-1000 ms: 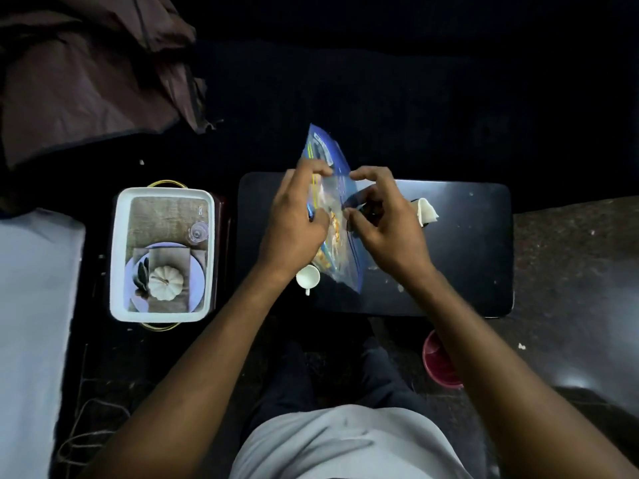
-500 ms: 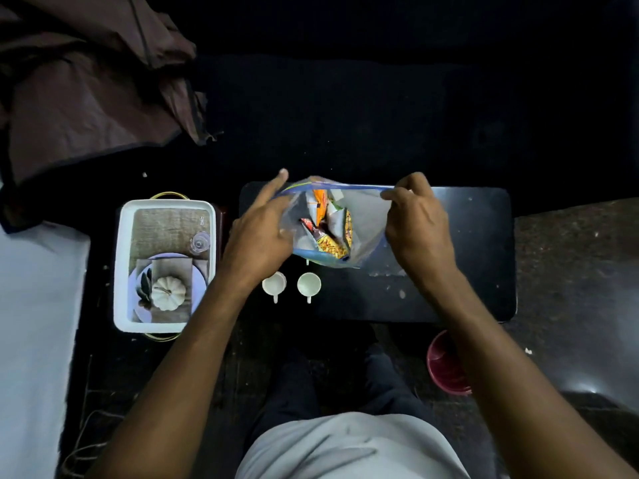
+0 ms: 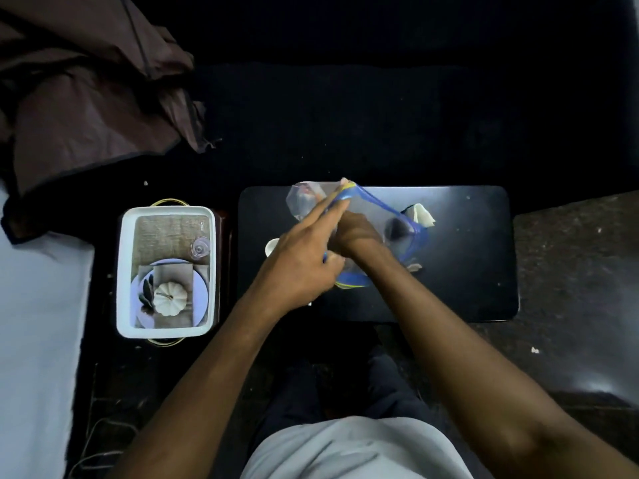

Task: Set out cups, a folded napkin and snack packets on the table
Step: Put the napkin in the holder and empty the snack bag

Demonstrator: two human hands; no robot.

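My left hand [image 3: 297, 261] pinches the bag [image 3: 397, 219] rim open over the table [image 3: 466, 264]; right hand [image 3: 356, 233] is inside it, grip hidden.

White box [image 3: 168, 216], perhaps brown cloth [image 3: 86, 91]

Right hand [image 3: 356, 233] now plunged inside clear bag [image 3: 377, 219], left hand [image 3: 301, 261] shifted onto its rim

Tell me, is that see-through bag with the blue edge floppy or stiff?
Probably floppy: the bag sags and creases where the left hand holds its rim. Likely light, since fingers alone lift it. The glossy plastic might be slippery.
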